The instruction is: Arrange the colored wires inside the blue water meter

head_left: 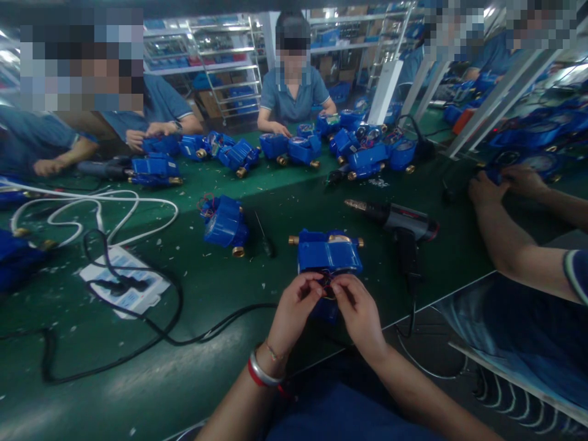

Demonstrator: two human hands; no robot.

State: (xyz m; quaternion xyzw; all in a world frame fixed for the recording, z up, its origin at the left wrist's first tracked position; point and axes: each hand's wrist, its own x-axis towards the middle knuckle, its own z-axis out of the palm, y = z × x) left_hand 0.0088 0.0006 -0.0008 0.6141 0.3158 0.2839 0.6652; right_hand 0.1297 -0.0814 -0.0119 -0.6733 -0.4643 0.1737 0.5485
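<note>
A blue water meter with brass fittings (327,251) sits on the green table (184,380) just in front of me. My left hand (294,306) and my right hand (356,309) meet at its near side, fingers pinched together on thin wires (327,283) coming from the meter. What exactly each fingertip grips is too small to make out. A red and silver bangle circles my left wrist.
A black heat gun (399,223) lies right of the meter. Another blue meter (225,223) and a small screwdriver (265,236) lie to the left. White and black cables (98,211) and a paper sheet (124,285) lie at left. Several co-workers sit around with many blue meters (303,147).
</note>
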